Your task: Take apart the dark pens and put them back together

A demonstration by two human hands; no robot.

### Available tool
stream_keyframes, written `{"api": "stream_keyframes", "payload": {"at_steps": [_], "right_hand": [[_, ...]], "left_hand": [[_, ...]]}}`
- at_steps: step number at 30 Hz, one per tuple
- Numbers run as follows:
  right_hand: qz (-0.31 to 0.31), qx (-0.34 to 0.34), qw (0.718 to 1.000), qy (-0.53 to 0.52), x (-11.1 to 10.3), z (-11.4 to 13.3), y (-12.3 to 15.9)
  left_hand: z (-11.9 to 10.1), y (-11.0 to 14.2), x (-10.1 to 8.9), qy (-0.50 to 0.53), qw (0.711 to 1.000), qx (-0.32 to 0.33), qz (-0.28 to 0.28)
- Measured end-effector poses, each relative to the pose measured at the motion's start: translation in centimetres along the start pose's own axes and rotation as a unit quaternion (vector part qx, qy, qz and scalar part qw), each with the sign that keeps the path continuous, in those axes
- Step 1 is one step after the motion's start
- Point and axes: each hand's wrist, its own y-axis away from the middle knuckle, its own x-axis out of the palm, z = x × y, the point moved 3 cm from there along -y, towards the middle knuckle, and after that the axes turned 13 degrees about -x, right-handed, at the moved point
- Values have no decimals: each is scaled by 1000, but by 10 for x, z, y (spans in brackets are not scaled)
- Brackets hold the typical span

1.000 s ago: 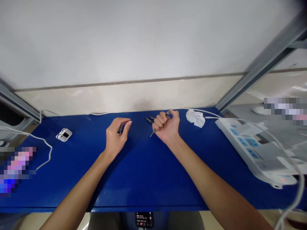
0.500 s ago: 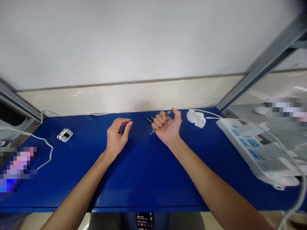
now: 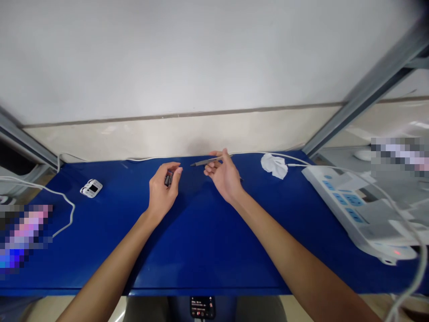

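Observation:
My left hand [image 3: 164, 185] is over the blue table [image 3: 201, 237], its thumb and fingers curled around small dark pieces [image 3: 168, 179]. Only part of these shows between the fingers, too little to tell their kind. To the right, my right hand [image 3: 224, 174] grips a slim grey pen [image 3: 200, 163] between thumb and fingers. Its dark tip points left, toward my left hand, with a gap between the two. A small dark end pokes out at the palm's right edge; the rest of it is hidden by the hand.
A crumpled white tissue [image 3: 275, 166] lies right of my hands, near a white power strip [image 3: 362, 214] with cables. At left are a small white device [image 3: 91, 188] and a white cable [image 3: 72, 210]. A phone [image 3: 202, 308] is below the table's front edge. A wall stands behind.
My right hand has turned over and shifted slightly left. One pen now points left from its fingertips, where several pen ends stuck out before. My left hand has barely moved.

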Motion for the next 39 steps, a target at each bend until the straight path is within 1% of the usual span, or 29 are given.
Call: {"api": "stream_keyframes", "payload": {"at_steps": [1,2,3,4,6,8,9,11,13,18,20,22,24,27,29,30,32,36,39], "right_hand": [[25,-27,998,57,2,-1,2],[57,-58,989,123,4,-1,4],[97,-92,972,195,8,-1,8],[145,-126,945,266,12,-1,12],[250,-188,872,376,20,-1,23],[342,-222,802,436,27,-3,35],[377,-230,774,454,29,-5,39],[422,-239,734,476,32,-6,46],[442,-248,712,486,34,-4,49],[478,-248,690,483,39,5,54],[475,-256,679,497,40,7,53],[441,-270,657,548,36,9,46],[370,-276,625,629,27,9,34],[229,-244,580,742,5,10,15],[172,-217,557,783,-8,9,7],[158,-208,553,791,-13,7,4],[150,-203,562,788,-21,3,2],[167,-231,606,743,-26,-6,3],[165,-250,623,722,-26,-8,3]], "left_hand": [[1,-1,0,-1,1000,-6,7],[4,-2,1,-1,1000,-14,20],[6,-3,2,0,999,-24,37],[10,-5,3,1,998,-34,59],[17,-7,7,-2,994,-47,102],[24,-9,9,-21,991,-41,127],[26,-9,11,-37,990,-32,135],[29,-9,12,-67,986,-13,150],[31,-9,14,-90,982,-7,166],[36,-12,13,-135,976,-2,169],[39,-14,12,-145,975,-1,169],[42,-15,12,-155,973,-1,170],[45,-15,12,-168,971,1,172],[47,-14,11,-183,967,5,177],[48,-14,10,-184,967,9,178],[48,-14,10,-182,967,11,177],[49,-14,10,-177,969,17,172],[50,-14,10,-168,973,32,156],[46,-15,9,-164,977,35,134]]}}
